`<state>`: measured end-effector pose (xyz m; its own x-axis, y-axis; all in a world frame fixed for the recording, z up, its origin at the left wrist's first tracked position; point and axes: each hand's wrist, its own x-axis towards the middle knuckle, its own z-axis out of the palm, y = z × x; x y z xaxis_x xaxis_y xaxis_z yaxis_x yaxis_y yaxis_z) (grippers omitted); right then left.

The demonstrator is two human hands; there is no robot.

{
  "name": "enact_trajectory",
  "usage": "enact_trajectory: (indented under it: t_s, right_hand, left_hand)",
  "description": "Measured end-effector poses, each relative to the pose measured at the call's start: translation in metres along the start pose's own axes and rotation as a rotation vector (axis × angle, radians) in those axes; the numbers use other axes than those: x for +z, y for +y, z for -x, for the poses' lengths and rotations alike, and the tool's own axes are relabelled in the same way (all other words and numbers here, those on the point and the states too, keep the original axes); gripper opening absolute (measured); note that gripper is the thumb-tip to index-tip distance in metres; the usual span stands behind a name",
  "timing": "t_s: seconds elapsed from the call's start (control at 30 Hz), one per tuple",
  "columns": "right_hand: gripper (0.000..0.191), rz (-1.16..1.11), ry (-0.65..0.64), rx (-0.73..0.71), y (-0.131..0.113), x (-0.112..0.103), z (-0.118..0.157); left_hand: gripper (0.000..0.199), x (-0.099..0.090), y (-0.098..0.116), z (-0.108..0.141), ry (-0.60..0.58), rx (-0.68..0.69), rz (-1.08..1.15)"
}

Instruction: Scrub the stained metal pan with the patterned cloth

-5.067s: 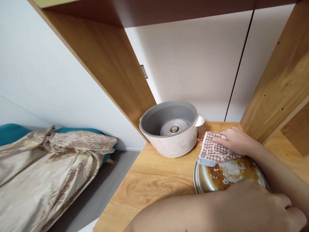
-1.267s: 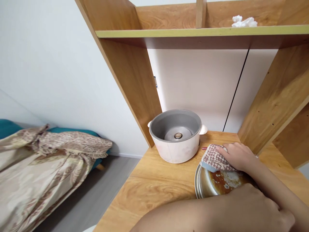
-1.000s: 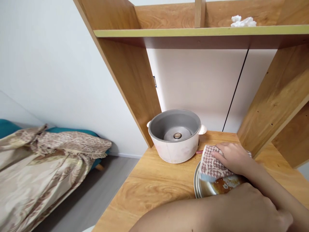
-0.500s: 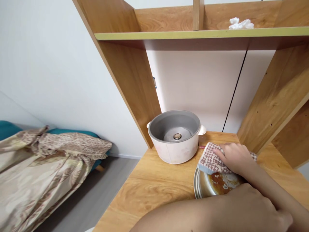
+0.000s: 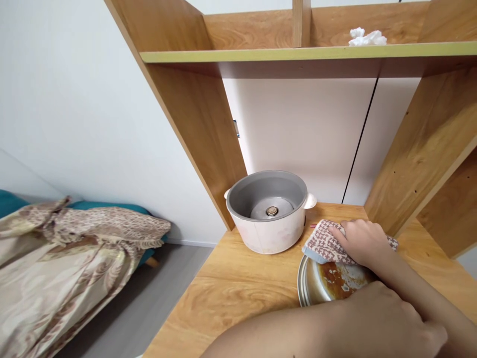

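Observation:
An upturned metal pot (image 5: 312,283) with brown, patchy stains on its base lies on the wooden desk (image 5: 223,288). My right hand (image 5: 363,241) presses a brown-and-white patterned cloth (image 5: 323,243) with a blue edge against the far side of the pot. Its fingers are bent over the cloth. Reaching across from the left, my left hand (image 5: 398,318) grips the near right side of the pot; its fingertips are hidden. Behind the pot, to the left, stands a white rice cooker body (image 5: 270,236) without a lid, its grey inside and central round sensor showing.
A wooden shelf (image 5: 261,55) with a yellow-green edge spans above the desk, holding crumpled white tissue (image 5: 367,38). Wooden side panels (image 5: 201,129) flank the desk. Left of it, a patterned blanket (image 5: 74,268) covers a teal sofa (image 5: 112,205).
The cloth under my right hand has slid slightly toward the far side, uncovering a little more of the stained base. My left hand keeps its place on the pot. The view has shifted slightly.

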<state>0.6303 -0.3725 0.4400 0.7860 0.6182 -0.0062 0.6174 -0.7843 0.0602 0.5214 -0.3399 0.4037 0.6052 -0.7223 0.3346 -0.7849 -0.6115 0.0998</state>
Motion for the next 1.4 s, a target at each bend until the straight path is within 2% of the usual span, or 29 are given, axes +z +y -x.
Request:
enact_trajectory:
  t_s: [0.2,0.27,0.4,0.47,0.53,0.63,0.7,0.9,0.97,1.1,1.17,1.27,1.4]
  right_hand:
    - [0.043,-0.173,0.042,-0.285,-0.0008,0.0059,-0.0015]
    - [0.045,-0.182,0.023,-0.259,-0.0008,0.0063,-0.0017]
    - [0.057,-0.068,0.000,-0.042,-0.0014,0.0037,-0.0022]
    - [0.059,-0.024,0.009,0.001,-0.0016,0.0025,-0.0023]
    - [0.055,-0.037,0.030,-0.068,-0.0016,0.0023,-0.0020]
    - [0.043,-0.133,0.056,-0.273,-0.0014,0.0040,-0.0016]
    - [0.041,-0.165,0.057,-0.316,-0.0011,0.0061,-0.0017]
    - [0.063,-0.052,0.009,0.046,0.0007,0.0092,-0.0036]
    - [0.063,-0.033,0.008,0.035,0.0007,0.0082,-0.0034]
    - [0.048,-0.091,0.045,-0.227,-0.0005,0.0059,-0.0018]
    - [0.043,-0.125,0.052,-0.307,-0.0012,0.0057,-0.0013]
    - [0.044,-0.123,0.046,-0.262,-0.0018,0.0064,-0.0014]
    - [0.054,-0.087,0.015,-0.065,-0.0020,0.0065,-0.0017]
  left_hand:
    - [0.018,-0.0015,-0.0024,-0.0012,-0.051,-0.002,-0.022]
    - [0.018,-0.0023,-0.0016,-0.0007,-0.052,-0.012,-0.032]
    - [0.016,-0.0028,0.0001,-0.0010,-0.062,-0.033,-0.027]
    - [0.016,-0.0029,0.0003,-0.0019,-0.077,-0.038,-0.026]
    - [0.016,-0.0033,0.0002,-0.0026,-0.081,-0.043,-0.030]
    - [0.015,-0.0041,-0.0001,-0.0030,-0.083,-0.042,-0.024]
    - [0.016,-0.0036,-0.0003,-0.0029,-0.088,-0.038,-0.020]
    - [0.017,0.0020,-0.0009,-0.0036,-0.083,-0.036,-0.042]
    - [0.016,0.0025,-0.0010,-0.0040,-0.084,-0.036,-0.040]
    - [0.018,0.0003,-0.0007,-0.0038,-0.106,-0.039,-0.032]
    - [0.017,-0.0010,-0.0004,-0.0032,-0.090,-0.040,-0.041]
    - [0.018,-0.0018,-0.0004,-0.0024,-0.053,-0.030,-0.052]
    - [0.019,-0.0016,-0.0006,-0.0033,-0.059,-0.032,-0.042]
